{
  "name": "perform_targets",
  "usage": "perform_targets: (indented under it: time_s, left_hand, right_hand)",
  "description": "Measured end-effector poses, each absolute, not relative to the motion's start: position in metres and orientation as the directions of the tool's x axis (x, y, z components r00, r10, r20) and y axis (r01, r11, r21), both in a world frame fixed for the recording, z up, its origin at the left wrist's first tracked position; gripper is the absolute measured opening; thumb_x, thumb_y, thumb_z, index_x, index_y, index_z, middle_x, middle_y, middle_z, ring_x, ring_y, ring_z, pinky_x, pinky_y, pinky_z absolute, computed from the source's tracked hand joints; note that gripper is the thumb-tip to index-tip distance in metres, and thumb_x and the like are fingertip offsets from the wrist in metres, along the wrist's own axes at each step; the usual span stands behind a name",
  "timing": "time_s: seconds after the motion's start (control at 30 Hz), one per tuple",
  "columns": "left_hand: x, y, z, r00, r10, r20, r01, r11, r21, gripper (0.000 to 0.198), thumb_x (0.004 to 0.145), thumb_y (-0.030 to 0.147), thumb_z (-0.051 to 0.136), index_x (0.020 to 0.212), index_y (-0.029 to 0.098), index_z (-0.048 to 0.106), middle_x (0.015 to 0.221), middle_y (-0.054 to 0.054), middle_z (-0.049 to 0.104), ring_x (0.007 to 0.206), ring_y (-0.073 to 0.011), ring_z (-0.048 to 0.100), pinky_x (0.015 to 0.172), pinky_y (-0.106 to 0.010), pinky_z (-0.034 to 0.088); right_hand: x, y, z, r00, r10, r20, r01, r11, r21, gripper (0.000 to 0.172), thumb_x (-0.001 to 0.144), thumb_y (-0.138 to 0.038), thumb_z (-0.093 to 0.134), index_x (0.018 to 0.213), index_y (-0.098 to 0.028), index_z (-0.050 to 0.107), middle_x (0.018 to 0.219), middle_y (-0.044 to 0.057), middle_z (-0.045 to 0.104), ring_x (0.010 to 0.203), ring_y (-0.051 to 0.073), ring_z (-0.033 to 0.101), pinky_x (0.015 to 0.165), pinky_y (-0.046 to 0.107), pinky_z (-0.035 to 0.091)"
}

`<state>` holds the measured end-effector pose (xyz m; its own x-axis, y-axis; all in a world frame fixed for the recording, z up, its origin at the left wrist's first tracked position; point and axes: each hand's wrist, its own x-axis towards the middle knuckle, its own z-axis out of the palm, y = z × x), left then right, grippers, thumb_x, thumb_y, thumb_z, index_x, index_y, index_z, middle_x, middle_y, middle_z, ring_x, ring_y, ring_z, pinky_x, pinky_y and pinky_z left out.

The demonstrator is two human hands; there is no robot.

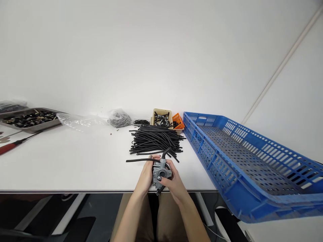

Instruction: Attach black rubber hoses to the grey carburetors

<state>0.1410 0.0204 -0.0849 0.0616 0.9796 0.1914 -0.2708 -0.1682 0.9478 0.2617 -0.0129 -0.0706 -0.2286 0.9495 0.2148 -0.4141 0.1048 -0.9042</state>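
Observation:
A grey metal carburetor-like part (163,172) is held between both hands at the table's front edge. My left hand (146,173) is closed round its left side, by a black hose (137,160) that sticks out to the left. On the other side, my right hand (174,179) grips the part with the thumb across its front. A short bent black tube (166,153) rises from its top, and another black piece shows at its bottom. Just beyond the hands lies a pile of black hoses (156,139).
A large blue crate (214,168) stands at the right. Behind the hoses are a cream bin (163,111), an orange basket (178,120) and a bag of rings (119,119). Farther left are a metal tray (37,127) and a red-handled tool (8,147).

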Motion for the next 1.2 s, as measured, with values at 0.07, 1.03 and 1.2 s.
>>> perform_targets:
  time_s: [0.07, 1.03, 1.2]
  left_hand:
    - [0.140, 0.021, -0.083, 0.105, 0.977, 0.183, -0.285, -0.147, 0.947, 0.045, 0.088, 0.052, 0.045, 0.110, 0.015, 0.058, 0.115, -0.010, 0.058, 0.108, -0.0272, 0.052, 0.094, -0.035, 0.041]
    - [0.141, 0.016, -0.077, 0.301, 0.917, 0.262, -0.137, -0.231, 0.963, 0.080, 0.084, 0.064, 0.055, 0.145, 0.022, 0.023, 0.138, -0.014, 0.043, 0.127, -0.0270, 0.042, 0.110, -0.039, 0.029]
    - [0.137, 0.015, -0.078, 0.260, 0.941, 0.216, -0.252, -0.149, 0.956, 0.084, 0.081, 0.063, 0.062, 0.146, 0.028, 0.022, 0.138, -0.011, 0.044, 0.126, -0.0268, 0.043, 0.108, -0.038, 0.033]
  right_hand:
    - [0.263, -0.012, -0.071, -0.213, 0.955, 0.206, -0.442, 0.094, -0.892, 0.060, 0.061, -0.024, 0.078, 0.117, -0.022, 0.056, 0.101, 0.003, 0.065, 0.088, 0.015, 0.060, 0.075, 0.023, 0.045]
    - [0.272, -0.008, -0.073, -0.130, 0.991, -0.044, -0.549, -0.109, -0.829, 0.048, 0.076, -0.055, 0.065, 0.114, -0.027, 0.059, 0.109, 0.006, 0.066, 0.092, 0.022, 0.064, 0.073, 0.032, 0.053]
    - [0.262, -0.005, -0.073, -0.127, 0.990, 0.062, -0.562, -0.021, -0.827, 0.054, 0.079, -0.053, 0.065, 0.125, -0.027, 0.052, 0.130, 0.004, 0.056, 0.118, 0.020, 0.054, 0.099, 0.032, 0.043]
